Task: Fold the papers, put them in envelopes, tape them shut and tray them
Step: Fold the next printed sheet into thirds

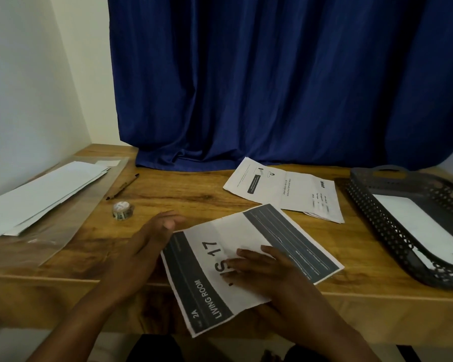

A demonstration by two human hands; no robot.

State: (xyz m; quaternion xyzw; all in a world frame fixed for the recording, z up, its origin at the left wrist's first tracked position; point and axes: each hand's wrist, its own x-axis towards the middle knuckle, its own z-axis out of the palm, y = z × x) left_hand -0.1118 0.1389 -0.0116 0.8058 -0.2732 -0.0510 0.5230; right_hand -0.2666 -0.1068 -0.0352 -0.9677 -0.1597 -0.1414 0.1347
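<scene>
A wooden table (194, 194) is standing before a blue curtain (272, 87). At its near edge, a printed sheet (249, 259) is lying partly over the edge. The right hand (267, 273) is pressing flat on it, fingers straight; the left hand (147, 241) is touching its left edge, fingers relaxed. Beyond it — a second sheet (283, 189). Left: tape roll (122, 210), pen (122, 186), envelopes (42, 197). Right — a dark tray (377, 218) holding an envelope (424, 220).
</scene>
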